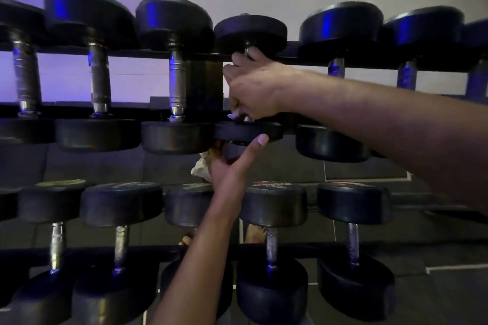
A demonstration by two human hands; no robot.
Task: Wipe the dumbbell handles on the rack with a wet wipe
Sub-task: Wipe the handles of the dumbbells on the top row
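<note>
A small black dumbbell (250, 30) lies in the middle of the rack's upper row, between larger ones. My right hand (253, 87) reaches in from the right and grips its handle, which the fingers hide almost fully. My left hand (232, 163) comes up from below. Its thumb presses on the dumbbell's near head (237, 132), and its fingers hold a crumpled white wet wipe (202, 166) under that head. The wipe is off the handle.
Larger dumbbells with bare steel handles (177, 82) fill the upper row on both sides. A black upright bracket (207, 79) of the rack stands just left of my right hand. The lower row holds several more dumbbells (273, 206). A bare foot (254, 235) shows on the dark floor below.
</note>
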